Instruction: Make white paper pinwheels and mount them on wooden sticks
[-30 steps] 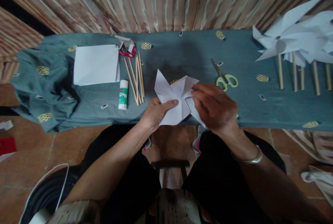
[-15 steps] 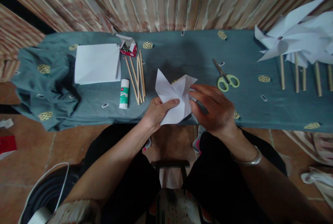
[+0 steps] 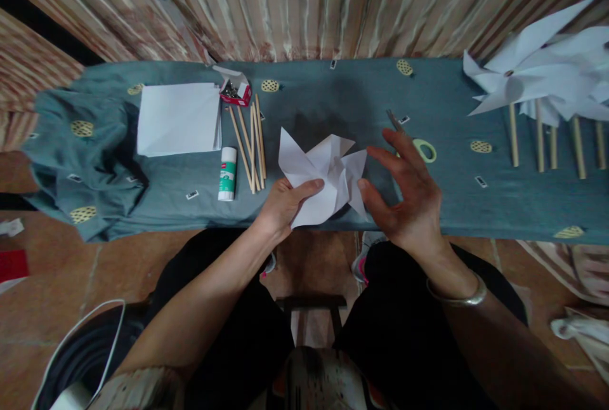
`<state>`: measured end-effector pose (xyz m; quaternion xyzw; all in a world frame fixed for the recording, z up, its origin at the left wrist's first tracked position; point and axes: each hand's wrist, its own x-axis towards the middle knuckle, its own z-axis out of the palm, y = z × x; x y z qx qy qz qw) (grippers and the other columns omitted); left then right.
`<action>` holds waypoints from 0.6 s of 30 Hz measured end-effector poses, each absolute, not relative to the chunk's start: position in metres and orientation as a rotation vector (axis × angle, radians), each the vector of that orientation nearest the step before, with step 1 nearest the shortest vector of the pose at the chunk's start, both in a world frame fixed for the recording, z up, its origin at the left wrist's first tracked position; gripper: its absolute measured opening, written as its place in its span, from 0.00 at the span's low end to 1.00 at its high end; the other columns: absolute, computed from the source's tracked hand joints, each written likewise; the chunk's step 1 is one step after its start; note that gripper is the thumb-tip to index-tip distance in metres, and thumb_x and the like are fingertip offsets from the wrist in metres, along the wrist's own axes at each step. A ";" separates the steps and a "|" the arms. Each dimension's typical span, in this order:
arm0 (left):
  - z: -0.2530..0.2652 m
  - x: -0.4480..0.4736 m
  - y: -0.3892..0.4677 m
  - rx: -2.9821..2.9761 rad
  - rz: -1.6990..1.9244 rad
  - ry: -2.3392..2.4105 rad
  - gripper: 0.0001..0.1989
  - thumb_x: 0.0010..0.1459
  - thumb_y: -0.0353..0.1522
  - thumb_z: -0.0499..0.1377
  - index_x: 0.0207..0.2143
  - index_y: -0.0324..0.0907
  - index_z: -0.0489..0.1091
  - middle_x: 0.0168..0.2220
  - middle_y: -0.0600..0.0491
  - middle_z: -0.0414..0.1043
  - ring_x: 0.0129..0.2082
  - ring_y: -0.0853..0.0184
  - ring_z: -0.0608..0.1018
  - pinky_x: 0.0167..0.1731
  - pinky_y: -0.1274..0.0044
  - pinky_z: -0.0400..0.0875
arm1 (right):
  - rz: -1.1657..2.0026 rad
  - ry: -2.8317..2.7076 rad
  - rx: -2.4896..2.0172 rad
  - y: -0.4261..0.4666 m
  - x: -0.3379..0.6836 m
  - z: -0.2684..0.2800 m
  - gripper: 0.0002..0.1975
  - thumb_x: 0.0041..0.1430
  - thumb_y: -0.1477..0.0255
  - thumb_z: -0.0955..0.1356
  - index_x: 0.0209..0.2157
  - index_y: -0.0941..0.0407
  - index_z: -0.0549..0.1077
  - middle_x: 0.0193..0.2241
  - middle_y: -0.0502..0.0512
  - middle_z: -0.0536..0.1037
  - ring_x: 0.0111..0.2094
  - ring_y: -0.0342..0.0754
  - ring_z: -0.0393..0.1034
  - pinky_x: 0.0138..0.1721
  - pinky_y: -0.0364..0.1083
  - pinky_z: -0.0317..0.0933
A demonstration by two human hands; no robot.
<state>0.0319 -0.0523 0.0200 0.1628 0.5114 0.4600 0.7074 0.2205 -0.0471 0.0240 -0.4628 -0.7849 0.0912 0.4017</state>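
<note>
A white paper pinwheel (image 3: 316, 172) is held over the front edge of the cloth-covered table. My left hand (image 3: 284, 204) grips it, thumb pressed on the paper near the middle and the other fingers hidden beneath. Just right of the paper is my right hand (image 3: 406, 191), thumb and fingers spread apart with nothing between them. Its fingertips are close to the right-hand blade; whether they touch it I cannot tell. Behind that hand lie scissors with light green handles (image 3: 425, 150), partly covered by the fingers.
Left of the pinwheel lie several wooden sticks (image 3: 258, 143), a glue stick (image 3: 227, 174), a red box of metal pins (image 3: 235, 91) and a stack of white paper (image 3: 178, 119). Finished pinwheels on sticks (image 3: 528, 73) rest at the far right. A pleated curtain (image 3: 304, 7) hangs behind the table.
My right hand has let go of the pinwheel's right side, moved right and spread its fingers. The right-hand blades now show fully. My left hand keeps its hold, shifted very slightly left.
</note>
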 end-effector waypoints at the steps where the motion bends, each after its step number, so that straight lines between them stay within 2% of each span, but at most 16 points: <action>1: 0.020 0.032 -0.052 0.365 1.026 1.133 0.17 0.34 0.33 0.74 0.30 0.35 0.77 0.26 0.51 0.79 0.24 0.68 0.77 0.28 0.77 0.72 | 0.204 -2.007 -1.162 -0.048 0.220 0.025 0.21 0.60 0.70 0.69 0.54 0.48 0.68 0.62 0.57 0.65 0.63 0.59 0.60 0.57 0.61 0.65; 4: 0.020 0.033 -0.052 0.380 1.041 1.116 0.19 0.34 0.33 0.74 0.31 0.36 0.77 0.28 0.50 0.80 0.25 0.67 0.78 0.30 0.76 0.72 | 0.184 -2.063 -1.103 -0.049 0.215 0.023 0.14 0.59 0.70 0.69 0.47 0.48 0.71 0.63 0.55 0.63 0.65 0.61 0.55 0.60 0.63 0.61; 7: 0.020 0.033 -0.053 0.397 1.037 1.109 0.18 0.34 0.33 0.74 0.31 0.36 0.78 0.28 0.49 0.80 0.25 0.67 0.78 0.31 0.76 0.72 | 0.196 -2.045 -1.081 -0.049 0.210 0.017 0.07 0.58 0.69 0.70 0.40 0.50 0.73 0.62 0.55 0.65 0.65 0.62 0.55 0.62 0.65 0.57; 11: 0.019 0.035 -0.054 0.419 1.050 1.100 0.17 0.35 0.33 0.73 0.30 0.36 0.78 0.29 0.49 0.80 0.25 0.67 0.78 0.31 0.75 0.71 | 0.288 -1.999 -1.128 -0.050 0.206 0.010 0.02 0.59 0.68 0.70 0.33 0.51 0.73 0.59 0.56 0.68 0.64 0.62 0.58 0.59 0.67 0.60; 18: 0.017 0.036 -0.055 0.416 1.057 1.071 0.17 0.35 0.32 0.73 0.31 0.37 0.78 0.29 0.50 0.80 0.26 0.67 0.78 0.32 0.75 0.72 | 0.238 -2.036 -1.175 -0.048 0.203 0.008 0.01 0.58 0.70 0.70 0.33 0.49 0.75 0.57 0.53 0.70 0.64 0.62 0.58 0.56 0.68 0.63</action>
